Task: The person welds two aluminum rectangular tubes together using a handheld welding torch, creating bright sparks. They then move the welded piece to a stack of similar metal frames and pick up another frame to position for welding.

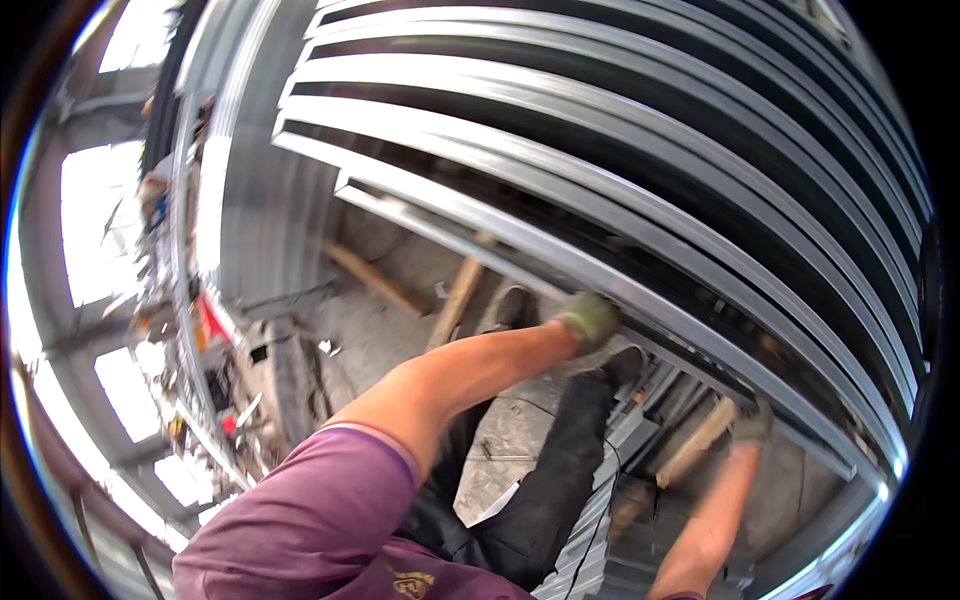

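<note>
A long, narrow grey metal channel runs slantwise across the middle, from upper left to lower right. My left hand, in a greenish work glove, grips its near edge around mid-length, with the fingertips hidden by the metal. Farther right along the same piece, my right hand, gloved too and somewhat blurred, is closed on the edge. Just beyond it lies a stack of long, bright metal profiles with dark gaps between them.
Wooden battens lie on the concrete floor below the channel, and another wood block sits near my right hand. My shoes stand close to the stack. Ribbed metal sheets are at left. A thin black cable trails beside my leg.
</note>
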{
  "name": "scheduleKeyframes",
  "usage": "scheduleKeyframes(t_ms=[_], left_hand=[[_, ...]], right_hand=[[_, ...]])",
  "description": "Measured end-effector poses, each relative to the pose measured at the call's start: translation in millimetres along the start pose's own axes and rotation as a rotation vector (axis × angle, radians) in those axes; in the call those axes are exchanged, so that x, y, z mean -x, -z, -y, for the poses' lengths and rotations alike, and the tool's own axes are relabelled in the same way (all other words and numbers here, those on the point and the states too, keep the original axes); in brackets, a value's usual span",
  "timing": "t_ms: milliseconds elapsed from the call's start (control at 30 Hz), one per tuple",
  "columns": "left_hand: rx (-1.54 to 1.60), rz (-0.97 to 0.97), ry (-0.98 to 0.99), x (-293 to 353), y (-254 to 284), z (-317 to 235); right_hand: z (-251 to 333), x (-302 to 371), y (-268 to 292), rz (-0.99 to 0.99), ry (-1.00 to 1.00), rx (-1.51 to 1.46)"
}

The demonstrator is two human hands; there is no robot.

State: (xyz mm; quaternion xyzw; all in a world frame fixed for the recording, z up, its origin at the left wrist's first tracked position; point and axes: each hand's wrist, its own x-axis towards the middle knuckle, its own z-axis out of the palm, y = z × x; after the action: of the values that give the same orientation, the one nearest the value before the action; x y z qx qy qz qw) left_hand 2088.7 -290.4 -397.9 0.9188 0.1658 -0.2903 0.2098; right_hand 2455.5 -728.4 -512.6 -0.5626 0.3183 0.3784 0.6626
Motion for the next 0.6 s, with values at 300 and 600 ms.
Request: scheduleKeyframes(t_ms=[300, 600], left_hand=[[0.317, -0.401, 0.144, -31, -49, 1], [0.207, -0.236, 0.4, -32, -37, -4]], right_hand=[[12, -15, -59, -0.239, 0.009, 0.12], [-20, 38, -90, -0.152, 0.005, 0.218]])
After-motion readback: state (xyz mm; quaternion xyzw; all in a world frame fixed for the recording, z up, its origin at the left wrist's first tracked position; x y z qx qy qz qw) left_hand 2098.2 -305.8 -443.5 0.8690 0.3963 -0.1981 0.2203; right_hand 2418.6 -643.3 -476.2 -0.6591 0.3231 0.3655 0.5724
